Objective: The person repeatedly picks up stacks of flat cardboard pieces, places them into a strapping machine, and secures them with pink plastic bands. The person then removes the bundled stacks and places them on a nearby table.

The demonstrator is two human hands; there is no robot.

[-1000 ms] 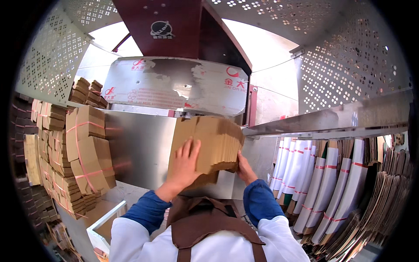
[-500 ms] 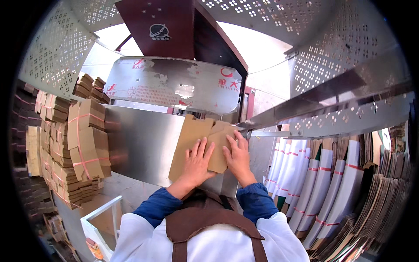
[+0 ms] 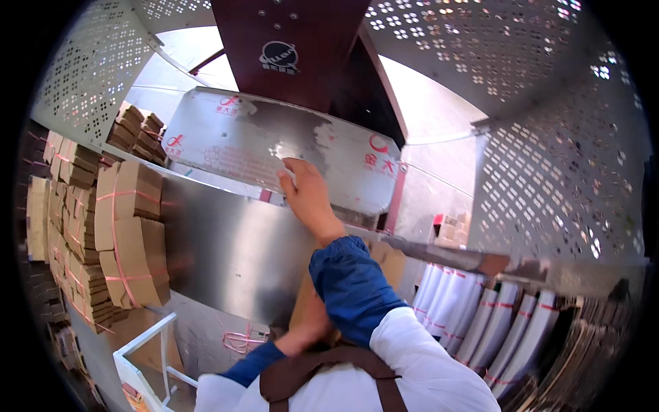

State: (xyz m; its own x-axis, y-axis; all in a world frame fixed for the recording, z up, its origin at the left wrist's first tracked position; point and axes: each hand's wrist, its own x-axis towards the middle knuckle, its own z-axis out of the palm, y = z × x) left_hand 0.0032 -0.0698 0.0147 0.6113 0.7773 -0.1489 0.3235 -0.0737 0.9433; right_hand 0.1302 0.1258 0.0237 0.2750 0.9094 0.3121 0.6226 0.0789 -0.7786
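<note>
My right hand (image 3: pixel 307 196) is stretched forward over the lower part of the scuffed metal panel (image 3: pixel 240 137). Its thumb stands apart from the loosely bent fingers, and I see nothing held in it. Whether the fingertips touch the panel, I cannot tell. Below it, my left hand (image 3: pixel 312 326) is at the near side of the brown cardboard (image 3: pixel 390 264) on the steel table (image 3: pixel 233 254). The right sleeve covers the left fingers and much of the cardboard.
Strapped cardboard bundles (image 3: pixel 134 254) are stacked along the table's left side. A dark red machine column (image 3: pixel 295 48) rises behind the panel, with perforated guards (image 3: pixel 549 178) around it. White strapped bundles (image 3: pixel 494 323) stand at the right, and a white frame (image 3: pixel 147 350) at lower left.
My right hand has left the cardboard and moved forward and left to the panel. The left hand has come nearer my body, its fingers now hidden. The view has shifted.
</note>
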